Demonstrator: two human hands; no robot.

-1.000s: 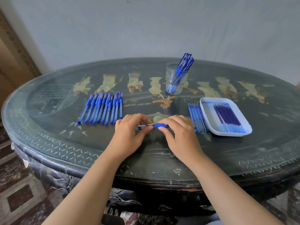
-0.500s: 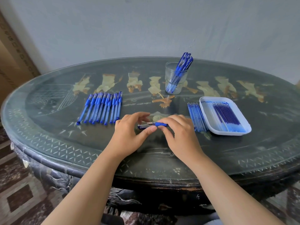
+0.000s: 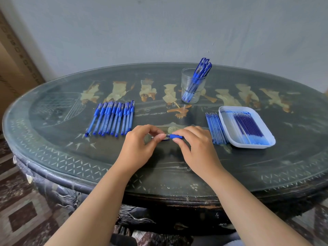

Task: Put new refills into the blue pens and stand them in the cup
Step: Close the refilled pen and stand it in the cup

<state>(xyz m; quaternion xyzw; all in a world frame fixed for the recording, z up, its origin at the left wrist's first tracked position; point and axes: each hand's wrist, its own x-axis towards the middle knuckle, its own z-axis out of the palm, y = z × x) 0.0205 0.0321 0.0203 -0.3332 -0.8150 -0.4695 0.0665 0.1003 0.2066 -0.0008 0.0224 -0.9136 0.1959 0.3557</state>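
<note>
Both hands hold one blue pen (image 3: 174, 137) crosswise just above the table's middle. My left hand (image 3: 140, 144) pinches its tip end between thumb and fingers. My right hand (image 3: 195, 148) grips the blue rubber grip and covers the rest of the barrel. A row of several blue pens (image 3: 113, 119) lies on the left. Further back a clear glass cup (image 3: 192, 86) holds several pens standing at a slant. Several loose refills (image 3: 215, 128) lie beside a white tray (image 3: 229, 128) that holds more refills (image 3: 248, 128).
The dark oval table (image 3: 88, 157) has a glass top with pale inlaid figures. Its front edge runs just below my wrists. A grey wall stands behind it, and patterned floor tiles (image 3: 21, 213) show at the lower left.
My left fingers have shifted along the pen's tip end, closing round it again after lifting slightly. The pen stays at the same spot between both hands. Nothing else moved.
</note>
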